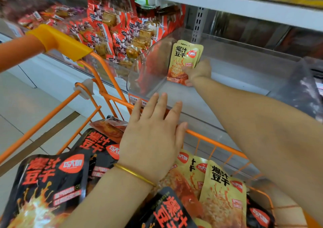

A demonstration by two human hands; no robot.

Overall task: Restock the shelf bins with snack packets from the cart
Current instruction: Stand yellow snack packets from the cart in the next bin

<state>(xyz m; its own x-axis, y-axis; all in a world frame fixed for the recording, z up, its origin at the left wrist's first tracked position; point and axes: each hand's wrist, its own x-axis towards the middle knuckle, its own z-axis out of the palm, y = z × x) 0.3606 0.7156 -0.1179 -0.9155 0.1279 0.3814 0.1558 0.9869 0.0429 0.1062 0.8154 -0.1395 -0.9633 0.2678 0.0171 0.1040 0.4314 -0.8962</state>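
**A:** Where were the packets seen?

**B:** A few yellow packets [183, 60] were held upright inside a clear bin [148, 67] on the shelf [236, 81]. They were gripped by the right hand [199, 70], its fingers clamped on their lower corner. How many there were could not be told.

**A:** And the left hand?

**B:** The left hand [153, 137] was held flat over the cart [209, 140], fingers straight and spread apart, nothing gripped. Whether the rim was touched could not be told. A gold bangle [134, 174] was worn on that wrist.

**A:** What was carried in the cart?

**B:** Black packets [52, 178] were piled at its left, loose yellow packets [222, 189] at its right.

**A:** And beside the bin?

**B:** Red packets [111, 32] were heaped just left of it.
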